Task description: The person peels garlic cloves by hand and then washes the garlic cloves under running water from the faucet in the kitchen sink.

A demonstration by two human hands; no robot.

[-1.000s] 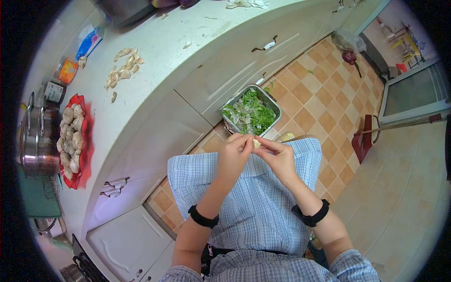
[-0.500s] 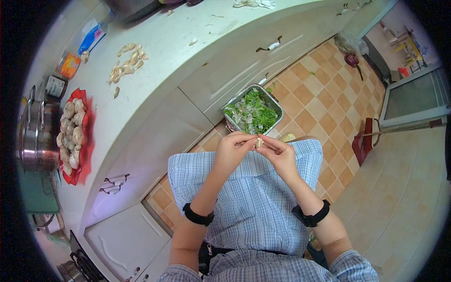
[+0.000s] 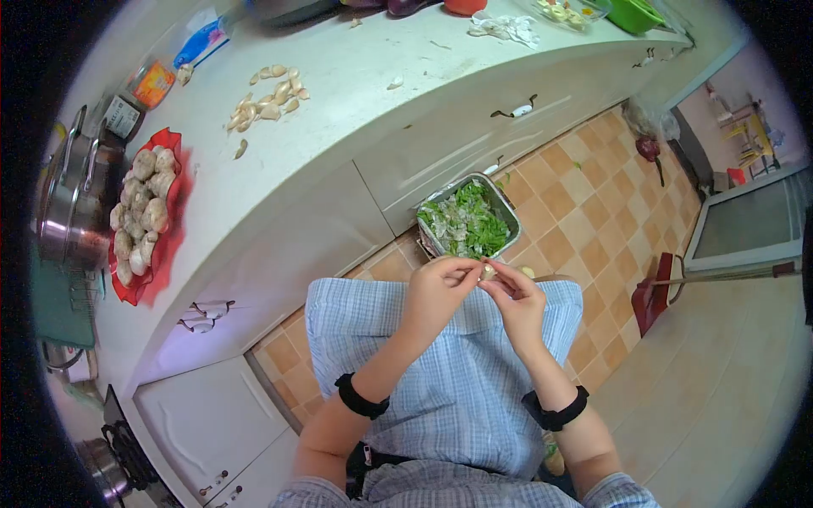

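Observation:
A small pale garlic clove (image 3: 488, 272) is pinched between my two hands, above my lap. My left hand (image 3: 442, 292) grips it from the left with thumb and fingertips. From the other side, the thumb and fingers of my right hand (image 3: 517, 303) close on the same clove. Just beyond the hands stands a bin (image 3: 513, 222) holding green leaf scraps (image 3: 474, 216) and pale peelings. Several loose garlic cloves (image 3: 269, 110) lie on the white counter (image 3: 339, 93) at the upper left.
A red plate (image 3: 171, 140) of whitish mushrooms (image 3: 155, 214) sits on the counter beside a steel pot (image 3: 72, 203). Jars (image 3: 124, 116) stand behind it. Crumpled white tissue (image 3: 503, 29) lies near the counter's far edge. A red dustpan (image 3: 654, 296) rests on the tiled floor.
The view has shifted, bringing more of the counter's far end into sight. Both hands stay together on the clove, with fingers slightly rearranged.

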